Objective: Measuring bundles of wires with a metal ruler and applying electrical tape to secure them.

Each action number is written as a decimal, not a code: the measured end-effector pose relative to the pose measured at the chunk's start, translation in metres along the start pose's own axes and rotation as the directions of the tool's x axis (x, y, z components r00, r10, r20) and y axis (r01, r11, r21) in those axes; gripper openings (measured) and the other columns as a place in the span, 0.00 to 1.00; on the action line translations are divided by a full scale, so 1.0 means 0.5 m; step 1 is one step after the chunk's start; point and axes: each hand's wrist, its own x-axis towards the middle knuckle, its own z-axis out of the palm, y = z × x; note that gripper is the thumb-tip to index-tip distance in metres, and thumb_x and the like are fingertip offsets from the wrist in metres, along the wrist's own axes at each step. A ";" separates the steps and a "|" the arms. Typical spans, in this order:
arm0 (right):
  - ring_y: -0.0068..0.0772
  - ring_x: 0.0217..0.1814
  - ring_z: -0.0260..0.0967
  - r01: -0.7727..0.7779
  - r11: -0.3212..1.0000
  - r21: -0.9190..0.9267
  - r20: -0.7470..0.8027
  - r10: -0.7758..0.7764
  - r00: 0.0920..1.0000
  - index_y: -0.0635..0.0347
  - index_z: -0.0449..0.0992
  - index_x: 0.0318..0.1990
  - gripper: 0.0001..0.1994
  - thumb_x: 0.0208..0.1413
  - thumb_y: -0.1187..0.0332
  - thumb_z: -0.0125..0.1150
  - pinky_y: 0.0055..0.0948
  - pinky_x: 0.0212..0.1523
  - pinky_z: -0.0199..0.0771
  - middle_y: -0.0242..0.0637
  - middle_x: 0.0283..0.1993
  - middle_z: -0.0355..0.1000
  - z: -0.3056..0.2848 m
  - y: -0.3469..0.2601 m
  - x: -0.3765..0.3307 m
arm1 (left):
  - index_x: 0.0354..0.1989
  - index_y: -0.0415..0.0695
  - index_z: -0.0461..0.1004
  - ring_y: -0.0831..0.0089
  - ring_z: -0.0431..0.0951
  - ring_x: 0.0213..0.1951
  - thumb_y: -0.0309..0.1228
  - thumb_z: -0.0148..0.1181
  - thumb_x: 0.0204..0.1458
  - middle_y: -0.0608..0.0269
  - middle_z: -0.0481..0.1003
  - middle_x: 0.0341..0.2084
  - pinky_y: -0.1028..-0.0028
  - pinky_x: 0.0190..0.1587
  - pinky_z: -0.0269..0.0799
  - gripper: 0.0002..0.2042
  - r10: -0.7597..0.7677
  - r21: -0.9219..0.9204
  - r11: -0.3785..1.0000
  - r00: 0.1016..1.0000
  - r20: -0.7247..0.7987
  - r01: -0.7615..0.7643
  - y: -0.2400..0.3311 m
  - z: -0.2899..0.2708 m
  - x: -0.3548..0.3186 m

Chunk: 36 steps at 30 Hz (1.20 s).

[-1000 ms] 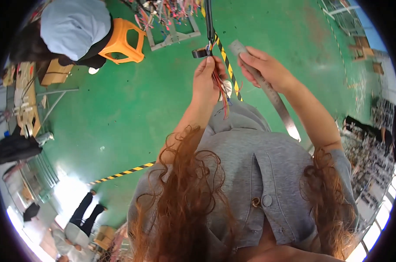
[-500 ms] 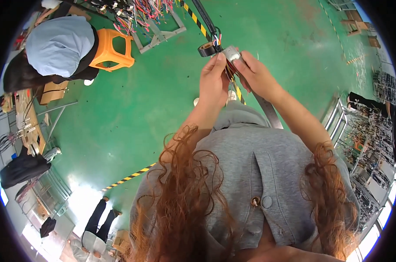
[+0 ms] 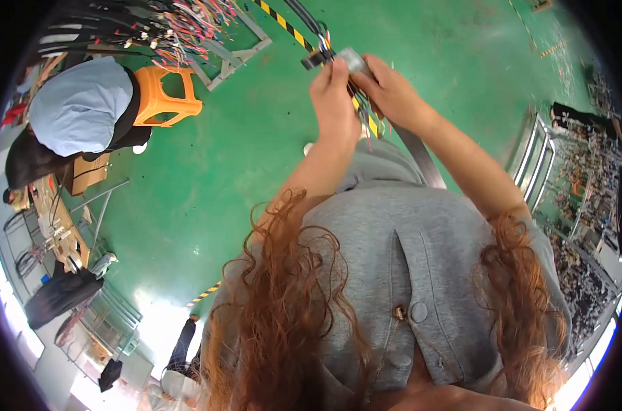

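Coloured wires (image 3: 357, 103) pinched by left hand (image 3: 333, 92); right hand (image 3: 386, 89) apparently grips them too.

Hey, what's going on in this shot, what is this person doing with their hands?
A person in a grey top is standing over a green floor, working on a bundle of coloured wires. Both hands are raised to it: the left hand pinches the wires from the side, and the right hand holds a small grey part at the bundle's end. Another person in a light blue cap sits nearby beside an orange stool.
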 end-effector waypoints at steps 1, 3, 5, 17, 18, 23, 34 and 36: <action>0.21 0.18 0.60 0.012 1.000 0.016 -0.016 -0.012 1.000 0.67 0.60 0.49 0.18 0.57 0.64 0.46 0.22 0.18 0.62 0.36 0.24 0.65 -0.005 0.000 -0.010 | 0.36 0.33 0.69 0.74 0.73 0.29 0.30 0.44 0.56 0.57 0.73 0.31 0.74 0.33 0.69 0.11 -0.023 0.012 1.000 1.000 0.003 0.023 0.003 0.005 -0.001; 0.22 0.24 0.63 0.163 0.985 0.061 -0.076 -0.158 0.984 0.66 0.62 0.47 0.16 0.56 0.64 0.47 0.22 0.25 0.67 0.36 0.28 0.66 -0.034 0.049 -0.025 | 0.33 0.31 0.68 0.69 0.74 0.28 0.29 0.44 0.56 0.52 0.74 0.29 0.73 0.33 0.70 0.11 -0.007 -0.081 0.997 0.997 0.076 0.014 0.029 0.026 0.019; 0.22 0.31 0.65 0.062 0.990 -0.124 -0.141 -0.079 0.987 0.65 0.62 0.44 0.14 0.56 0.63 0.48 0.22 0.34 0.68 0.37 0.36 0.68 -0.089 0.078 -0.052 | 0.33 0.30 0.66 0.62 0.76 0.29 0.27 0.42 0.56 0.47 0.73 0.27 0.70 0.33 0.71 0.11 0.035 -0.094 0.995 0.998 0.060 -0.030 0.035 0.031 0.042; 0.27 0.44 0.67 -0.236 0.917 0.322 0.597 -0.003 0.802 0.65 0.63 0.50 0.20 0.51 0.65 0.55 0.27 0.48 0.64 0.36 0.40 0.68 -0.075 0.117 0.037 | 0.37 0.26 0.61 0.54 0.75 0.29 0.24 0.39 0.55 0.42 0.71 0.28 0.64 0.35 0.73 0.10 -0.027 0.014 1.000 0.999 -0.028 0.027 0.050 0.031 0.148; 0.24 0.37 0.68 -0.309 0.887 0.343 0.611 0.039 0.791 0.64 0.65 0.47 0.17 0.51 0.66 0.55 0.24 0.41 0.66 0.34 0.35 0.69 -0.077 0.116 0.041 | 0.37 0.26 0.60 0.53 0.75 0.30 0.24 0.39 0.55 0.42 0.71 0.28 0.63 0.35 0.73 0.10 -0.001 0.016 1.000 1.000 -0.023 0.002 0.050 0.026 0.156; 0.21 0.25 0.69 -0.365 0.815 0.450 0.615 0.014 0.789 0.64 0.66 0.40 0.11 0.52 0.68 0.54 0.19 0.28 0.69 0.35 0.28 0.70 -0.085 0.133 0.068 | 0.38 0.27 0.59 0.53 0.75 0.30 0.24 0.39 0.55 0.41 0.70 0.29 0.62 0.36 0.74 0.10 0.007 0.032 0.999 0.998 -0.063 -0.005 0.048 0.027 0.182; 0.25 0.32 0.72 -0.413 0.829 0.378 0.630 0.096 0.770 0.67 0.61 0.45 0.17 0.53 0.66 0.54 0.20 0.33 0.73 0.41 0.35 0.71 -0.125 0.132 0.081 | 0.40 0.26 0.57 0.52 0.75 0.31 0.24 0.39 0.55 0.40 0.69 0.32 0.63 0.36 0.75 0.11 0.009 0.001 1.000 0.988 -0.157 -0.009 0.047 0.012 0.213; 0.25 0.31 0.71 -0.402 0.837 0.371 0.633 0.089 0.769 0.66 0.62 0.44 0.16 0.53 0.66 0.54 0.21 0.32 0.73 0.40 0.35 0.71 -0.124 0.141 0.081 | 0.46 0.27 0.53 0.48 0.71 0.43 0.28 0.33 0.58 0.37 0.66 0.41 0.59 0.46 0.70 0.14 -0.012 0.133 0.991 0.995 -0.103 0.026 0.050 0.007 0.215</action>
